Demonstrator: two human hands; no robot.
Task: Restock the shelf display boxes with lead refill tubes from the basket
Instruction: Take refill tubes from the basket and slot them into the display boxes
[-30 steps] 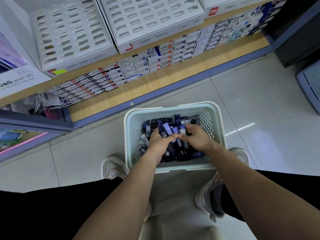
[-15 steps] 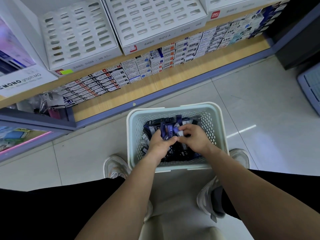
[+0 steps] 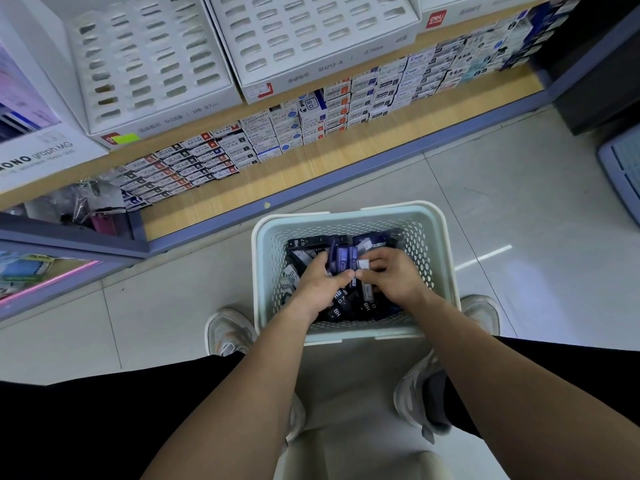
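Down on the pale tiled floor, flanked by pale sneakers [image 3: 227, 329], stands a pale green perforated plastic basket [image 3: 349, 216], its far rim near the blue-grey edge of the low wooden shelf [image 3: 311, 164]. Dark, slim plastic lead refill tubes [image 3: 341, 301] cover its bottom, lying flat at mixed angles, white "HB 0.7" print running along their long axes. Both hands are down inside the basket. The left hand [image 3: 320, 284] grips a bundle of purple-blue tubes [image 3: 341, 259] packed side by side, their long axes parallel and their free ends pointing up and away toward the shelf. The right hand [image 3: 394, 277] curls its fingers round a single tube with a pale end [image 3: 363, 264], held against the right side of the bundle; which way that tube runs cannot be told. The two thumbs meet just below the bundle. The basket's far wall stands between the hands and the shelf. Higher up, white cardboard display boxes with rows of slots [image 3: 149, 64] sit tilted on an upper board, and beneath them small white cartons [image 3: 311, 116] are stacked in rows along the back of the shelf. A grey-blue plastic crate [image 3: 623, 168] stands at the right edge.
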